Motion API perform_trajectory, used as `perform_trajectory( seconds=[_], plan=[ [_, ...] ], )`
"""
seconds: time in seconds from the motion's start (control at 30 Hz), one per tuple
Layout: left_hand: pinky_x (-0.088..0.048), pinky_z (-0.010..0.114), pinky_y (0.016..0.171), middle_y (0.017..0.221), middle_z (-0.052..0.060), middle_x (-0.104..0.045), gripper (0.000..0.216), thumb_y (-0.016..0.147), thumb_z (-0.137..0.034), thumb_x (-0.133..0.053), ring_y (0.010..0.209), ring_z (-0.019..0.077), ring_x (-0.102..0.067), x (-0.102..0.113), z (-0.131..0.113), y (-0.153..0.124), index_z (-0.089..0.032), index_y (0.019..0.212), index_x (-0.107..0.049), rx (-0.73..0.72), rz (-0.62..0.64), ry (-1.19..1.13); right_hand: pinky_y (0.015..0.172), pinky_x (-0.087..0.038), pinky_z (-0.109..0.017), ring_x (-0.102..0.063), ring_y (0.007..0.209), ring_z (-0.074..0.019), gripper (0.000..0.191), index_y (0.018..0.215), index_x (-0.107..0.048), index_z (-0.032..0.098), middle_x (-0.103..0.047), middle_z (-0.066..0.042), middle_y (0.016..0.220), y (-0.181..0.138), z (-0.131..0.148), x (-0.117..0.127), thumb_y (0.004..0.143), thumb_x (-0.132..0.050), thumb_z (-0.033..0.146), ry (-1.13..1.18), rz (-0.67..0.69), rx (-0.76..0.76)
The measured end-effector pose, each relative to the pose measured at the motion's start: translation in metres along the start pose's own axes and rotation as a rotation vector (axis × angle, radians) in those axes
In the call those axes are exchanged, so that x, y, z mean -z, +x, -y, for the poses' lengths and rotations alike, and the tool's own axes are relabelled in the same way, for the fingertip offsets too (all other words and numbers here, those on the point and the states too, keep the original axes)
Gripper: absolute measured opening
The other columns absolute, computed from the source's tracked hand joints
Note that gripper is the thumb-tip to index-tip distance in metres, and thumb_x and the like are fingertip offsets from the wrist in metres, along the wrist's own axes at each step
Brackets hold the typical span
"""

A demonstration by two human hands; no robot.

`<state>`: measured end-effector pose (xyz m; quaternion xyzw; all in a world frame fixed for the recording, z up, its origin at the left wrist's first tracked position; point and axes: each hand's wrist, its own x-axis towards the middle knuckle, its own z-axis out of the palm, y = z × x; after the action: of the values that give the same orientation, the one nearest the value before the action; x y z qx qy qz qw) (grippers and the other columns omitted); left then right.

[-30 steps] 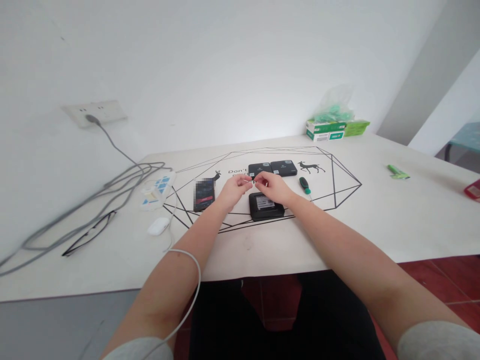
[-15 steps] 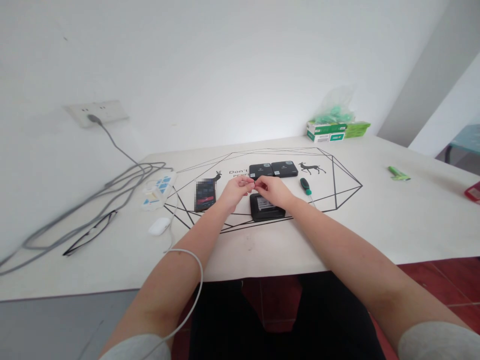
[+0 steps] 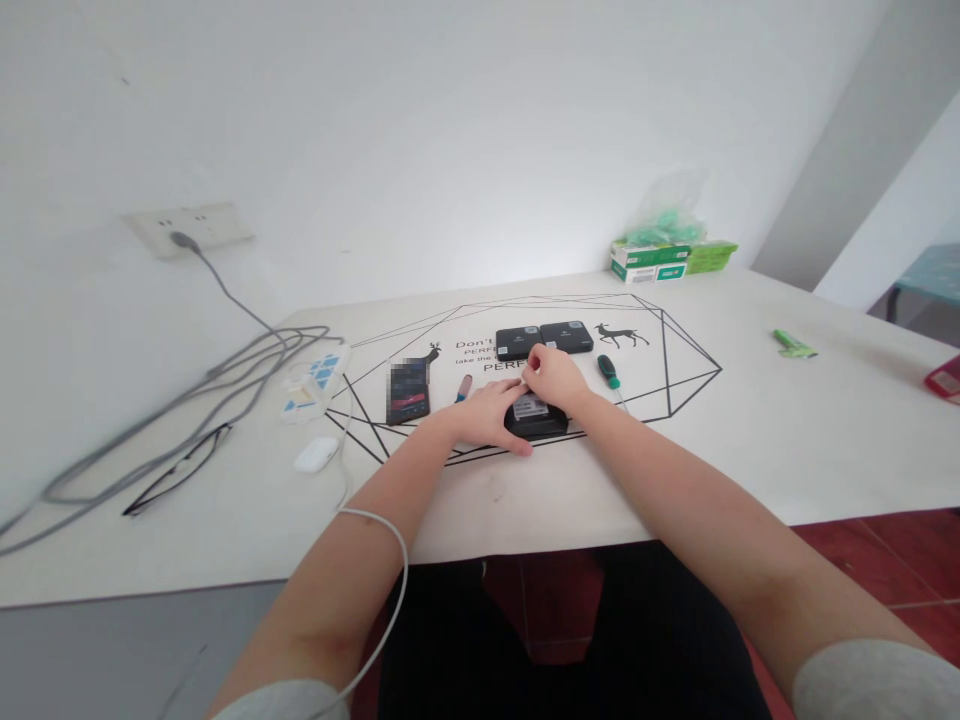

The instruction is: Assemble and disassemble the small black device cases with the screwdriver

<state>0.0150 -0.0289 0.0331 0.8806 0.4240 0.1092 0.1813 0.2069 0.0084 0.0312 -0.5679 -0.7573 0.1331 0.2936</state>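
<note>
My left hand (image 3: 489, 412) rests on the table with its fingers wrapped round the left side of a small black box (image 3: 537, 417) with a white label. Just above the box's far edge, my right hand (image 3: 551, 372) is closed in a pinch; what it holds is too small to make out. Two more black boxes (image 3: 544, 338) lie side by side just beyond. A green-handled screwdriver (image 3: 610, 371) lies to the right of my right hand, and a small red and blue tool (image 3: 463, 388) lies left of my left hand.
A phone (image 3: 408, 391) lies left of the hands. Further left are a white power strip (image 3: 315, 379), grey cables (image 3: 172, 410), glasses (image 3: 176, 470) and a white earbud case (image 3: 316, 455). Green boxes (image 3: 670, 259) stand at the back; a green packet (image 3: 795, 346) lies right.
Both hands have come down from a shared pinch above the table. The left hand now holds the near black box, and the right hand pinches over its far edge.
</note>
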Motion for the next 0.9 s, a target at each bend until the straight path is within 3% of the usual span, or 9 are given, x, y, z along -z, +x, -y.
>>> perform_trajectory(
  seconds=[0.13, 0.33, 0.43, 0.63, 0.7, 0.83, 0.9],
  plan=[
    [-0.036, 0.054, 0.117, 0.153, 0.017, -0.053, 0.101, 0.065, -0.060, -0.088, 0.141, 0.0407, -0.047, 0.000, -0.007, -0.001, -0.026, 0.153, -0.051, 0.013, 0.037, 0.070, 0.072, -0.045, -0.031, -0.065, 0.086, -0.0219, 0.005, 0.086, -0.062, 0.022, -0.075, -0.006, 0.094, 0.001, -0.001, 0.000, 0.088, -0.059, 0.019, 0.023, -0.004, -0.039],
    [-0.037, 0.056, 0.118, 0.145, 0.017, -0.055, 0.097, 0.066, -0.057, -0.088, 0.138, 0.0411, -0.048, -0.004, 0.004, 0.002, -0.024, 0.150, -0.053, 0.061, -0.145, 0.104, 0.075, -0.047, -0.031, -0.067, 0.089, -0.0228, 0.006, 0.084, -0.061, 0.022, -0.075, -0.006, 0.092, 0.002, -0.003, 0.000, 0.089, -0.059, 0.021, 0.022, -0.057, -0.017],
    [-0.034, 0.055, 0.122, 0.155, 0.020, -0.049, 0.102, 0.069, -0.057, -0.087, 0.146, 0.0420, -0.041, -0.004, 0.013, 0.003, -0.020, 0.156, -0.047, 0.056, -0.177, 0.086, 0.079, -0.048, -0.032, -0.067, 0.091, -0.0234, 0.007, 0.086, -0.064, 0.022, -0.075, -0.008, 0.093, 0.005, -0.007, -0.003, 0.090, -0.059, 0.020, 0.055, -0.059, -0.020],
    [-0.023, 0.055, 0.129, 0.173, 0.023, -0.025, 0.121, 0.071, -0.075, -0.078, 0.160, 0.0446, -0.021, 0.000, 0.017, 0.003, -0.013, 0.164, -0.032, 0.209, -0.081, 0.185, 0.082, -0.049, -0.030, -0.067, 0.087, -0.0196, 0.012, 0.083, -0.068, 0.019, -0.076, -0.007, 0.092, 0.018, -0.026, -0.007, 0.090, -0.059, 0.015, 0.185, 0.005, -0.066],
    [-0.027, 0.051, 0.128, 0.171, 0.024, -0.031, 0.117, 0.072, -0.075, -0.078, 0.158, 0.0436, -0.027, 0.004, 0.015, 0.003, -0.012, 0.162, -0.037, 0.244, -0.078, 0.240, 0.083, -0.049, -0.029, -0.067, 0.087, -0.0182, 0.012, 0.082, -0.069, 0.018, -0.076, -0.006, 0.092, 0.021, -0.031, -0.006, 0.088, -0.060, 0.014, 0.223, 0.027, -0.068],
    [-0.042, 0.046, 0.116, 0.149, 0.020, -0.060, 0.099, 0.074, -0.069, -0.078, 0.138, 0.0406, -0.053, 0.008, 0.013, 0.004, -0.013, 0.152, -0.053, 0.241, -0.070, 0.277, 0.081, -0.050, -0.027, -0.067, 0.085, -0.0170, 0.011, 0.082, -0.072, 0.017, -0.076, -0.003, 0.088, 0.023, -0.037, -0.006, 0.086, -0.062, 0.016, 0.291, 0.062, -0.052],
    [-0.044, 0.045, 0.114, 0.146, 0.020, -0.062, 0.098, 0.075, -0.068, -0.077, 0.134, 0.0397, -0.055, 0.008, 0.014, 0.004, -0.013, 0.151, -0.053, 0.227, -0.074, 0.277, 0.079, -0.050, -0.027, -0.066, 0.082, -0.0167, 0.010, 0.081, -0.073, 0.017, -0.075, -0.002, 0.085, 0.022, -0.039, -0.006, 0.083, -0.064, 0.016, 0.311, 0.082, -0.036]
  ],
)
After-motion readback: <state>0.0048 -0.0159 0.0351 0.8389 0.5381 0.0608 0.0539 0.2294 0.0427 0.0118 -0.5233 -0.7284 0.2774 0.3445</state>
